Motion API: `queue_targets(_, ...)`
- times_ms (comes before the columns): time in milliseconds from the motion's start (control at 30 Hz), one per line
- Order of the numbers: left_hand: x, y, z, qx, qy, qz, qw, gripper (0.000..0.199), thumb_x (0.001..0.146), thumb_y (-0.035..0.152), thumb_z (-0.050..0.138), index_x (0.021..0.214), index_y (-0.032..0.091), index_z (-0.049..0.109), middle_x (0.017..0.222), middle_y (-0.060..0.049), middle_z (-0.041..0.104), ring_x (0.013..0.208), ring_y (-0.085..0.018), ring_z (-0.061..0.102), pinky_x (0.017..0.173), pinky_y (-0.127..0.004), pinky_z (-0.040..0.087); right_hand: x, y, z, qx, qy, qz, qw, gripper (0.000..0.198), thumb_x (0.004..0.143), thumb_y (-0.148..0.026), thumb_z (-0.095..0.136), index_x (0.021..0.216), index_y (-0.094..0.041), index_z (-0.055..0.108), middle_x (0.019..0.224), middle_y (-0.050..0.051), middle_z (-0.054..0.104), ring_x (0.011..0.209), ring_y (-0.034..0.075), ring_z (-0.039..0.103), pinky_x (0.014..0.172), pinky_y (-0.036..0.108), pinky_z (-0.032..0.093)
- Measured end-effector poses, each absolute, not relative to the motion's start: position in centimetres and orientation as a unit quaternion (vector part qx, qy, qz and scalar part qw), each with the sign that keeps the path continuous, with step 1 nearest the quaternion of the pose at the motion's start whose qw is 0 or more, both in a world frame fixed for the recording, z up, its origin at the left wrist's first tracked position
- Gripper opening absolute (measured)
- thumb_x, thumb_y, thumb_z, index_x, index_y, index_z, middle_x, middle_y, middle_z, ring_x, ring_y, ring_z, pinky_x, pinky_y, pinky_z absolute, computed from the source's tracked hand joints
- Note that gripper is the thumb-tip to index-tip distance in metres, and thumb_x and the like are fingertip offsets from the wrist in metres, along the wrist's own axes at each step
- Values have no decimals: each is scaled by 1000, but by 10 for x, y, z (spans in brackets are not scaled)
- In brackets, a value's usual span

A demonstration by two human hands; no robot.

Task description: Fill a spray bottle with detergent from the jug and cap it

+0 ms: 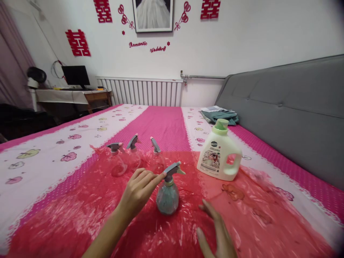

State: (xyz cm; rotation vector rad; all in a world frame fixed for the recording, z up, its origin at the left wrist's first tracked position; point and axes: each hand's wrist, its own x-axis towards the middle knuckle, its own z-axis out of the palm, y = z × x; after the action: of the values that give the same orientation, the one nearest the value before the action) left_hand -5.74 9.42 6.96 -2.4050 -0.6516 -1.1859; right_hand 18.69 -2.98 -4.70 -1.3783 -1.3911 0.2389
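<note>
A round spray bottle (pixel 167 199) with a grey trigger head and pale nozzle stands upright in front of me, bluish liquid showing inside. My left hand (pixel 141 186) is at its left, a fingertip against the back of the trigger head and the other fingers bent close together, partly hidden. Lower right of the bottle, my right hand (pixel 215 227) hangs open with thumb and fingers apart, touching nothing I can see. Behind them stand three clear spray bottles, the left one (pixel 118 165), the middle one (pixel 134 157) and the right one (pixel 157 161), with grey heads and pink nozzles.
Red plastic sheeting (pixel 67 215) covers the near part of the bed (pixel 163 123). A white detergent jug (pixel 219 154) with a green cap stands on it at right. Folded clothes (pixel 220 116) lie farther back, beside the grey headboard (pixel 282 93). A desk (pixel 64 96) with a monitor is far left.
</note>
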Motion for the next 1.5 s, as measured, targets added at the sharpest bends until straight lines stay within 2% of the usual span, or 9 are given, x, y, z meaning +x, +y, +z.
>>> queue_targets(200, -49, 100, 69, -846, -267, -454, 83, 24, 106, 15, 63, 123, 26, 76, 92, -2, 73, 81, -17, 64, 76, -30, 50, 174, 52, 10, -529, -557, 247, 590, 64, 101, -54, 60, 154, -20, 53, 161, 15, 53, 153, 33, 44, 127, 58, 33)
queue_targets(400, -48, 100, 55, -824, -304, -472, -67, 30, 107, 21, 62, 133, 33, 73, 103, -4, 70, 93, -18, 72, 82, -30, 60, 162, 100, 10, -431, -599, 342, 582, 51, 107, -62, 48, 113, -18, 73, 112, 9, 78, 109, 24, 74, 102, 47, 56)
queue_targets(500, -44, 93, 27, -792, -331, -496, -131, 77, 103, 37, 69, 168, 33, 27, 139, -15, 60, 111, -25, 73, 96, -42, 62, 170, 101, 4, -421, -603, 349, 581, 47, 105, -61, 55, 105, -17, 71, 101, 5, 75, 97, 21, 73, 95, 46, 58)
queue_targets(533, -43, 91, 15, -779, -341, -499, -168, 101, 99, 43, 74, 172, 32, 6, 148, -19, 53, 116, -28, 73, 98, -45, 62, 174, 100, 3, -423, -604, 348, 579, 46, 105, -61, 56, 104, -17, 71, 99, 4, 74, 95, 20, 72, 94, 45, 58)
queue_targets(600, -41, 87, -7, -751, -357, -473, -291, 128, 85, 47, 88, 170, 35, -8, 155, -21, 49, 130, -35, 67, 107, -54, 57, 182, 98, 4, -426, -614, 347, 567, 44, 105, -60, 56, 102, -17, 70, 95, 3, 72, 91, 20, 71, 90, 42, 58)
queue_targets(733, -41, 87, -27, -730, -377, -392, -415, 139, 69, 37, 98, 170, 34, 2, 159, -20, 50, 149, -43, 50, 123, -65, 38, 196, 97, 18, -416, -659, 359, 514, 44, 104, -60, 58, 98, -18, 69, 92, 2, 71, 90, 19, 70, 89, 41, 57)
queue_targets(1033, -32, 96, 14, -701, -436, -363, -432, 130, 61, 27, 94, 166, 29, 17, 151, -18, 60, 140, -43, 57, 119, -61, 42, 219, 114, 55, -383, -705, 397, 446, 52, 96, -71, 62, 91, -21, 73, 87, 4, 72, 85, 21, 67, 84, 36, 52)
queue_targets(1267, 2, 139, 59, -741, -387, -370, -406, 121, 60, 31, 93, 161, 24, 25, 147, -18, 63, 137, -41, 59, 115, -56, 45, 246, 151, 76, -375, -688, 356, 509, 51, 96, -71, 62, 98, -21, 73, 84, 2, 67, 81, 18, 62, 79, 33, 50)
queue_targets(1500, 27, 183, 34, -766, -351, -360, -401, 123, 59, 36, 96, 161, 24, 29, 143, -19, 65, 128, -41, 64, 108, -57, 50, 256, 179, 37, -362, -639, 304, 607, 40, 101, -58, 64, 97, -18, 67, 79, -3, 60, 71, 14, 59, 70, 31, 52)
